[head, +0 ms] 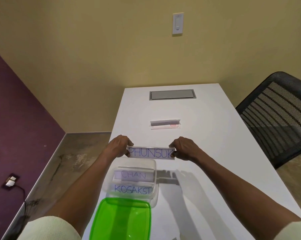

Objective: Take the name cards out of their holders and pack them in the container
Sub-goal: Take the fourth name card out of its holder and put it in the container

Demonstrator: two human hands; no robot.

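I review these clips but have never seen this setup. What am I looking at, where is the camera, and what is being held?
There is no machine: a person wears one camera on the head, looking down at their own arms. The left hand and right hand pinch the ends of a clear holder with the PHUNSUK card above a white table. Below it stands a clear container holding the CHAN and KOSAKST cards, with its green lid nearer. Another holder sits farther away.
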